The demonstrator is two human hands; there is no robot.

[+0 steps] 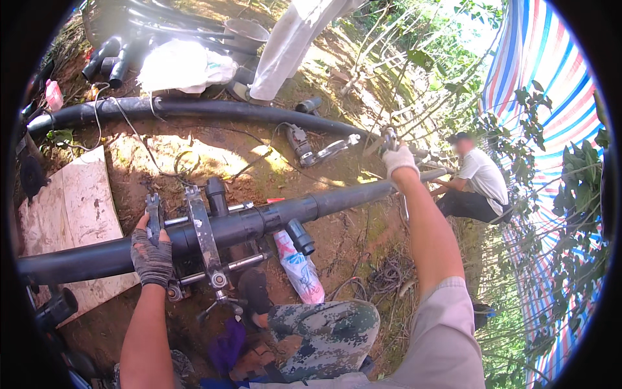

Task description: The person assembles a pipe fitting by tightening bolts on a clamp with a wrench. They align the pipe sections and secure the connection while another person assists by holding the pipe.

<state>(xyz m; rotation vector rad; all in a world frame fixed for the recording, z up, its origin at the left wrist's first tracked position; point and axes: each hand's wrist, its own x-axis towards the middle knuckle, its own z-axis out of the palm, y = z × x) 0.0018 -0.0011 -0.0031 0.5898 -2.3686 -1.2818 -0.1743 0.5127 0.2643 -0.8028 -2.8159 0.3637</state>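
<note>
A long black plastic pipe with short side branches runs across in front of me, held in a metal pipe clamp frame with rods and a bolted ring. My left hand, in a dark fingerless glove, is closed over the pipe on a grey metal clamp ring. Stretched far to the right, my right hand wears a white glove. Its fingers are closed around a small metal piece, whose exact kind I cannot make out, just above the pipe's far end.
Another black pipe curves behind. A power tool with a cord lies on the soil. A person crouches at right by a striped tarp; another person's pale trouser leg stands behind. Boards lie at left.
</note>
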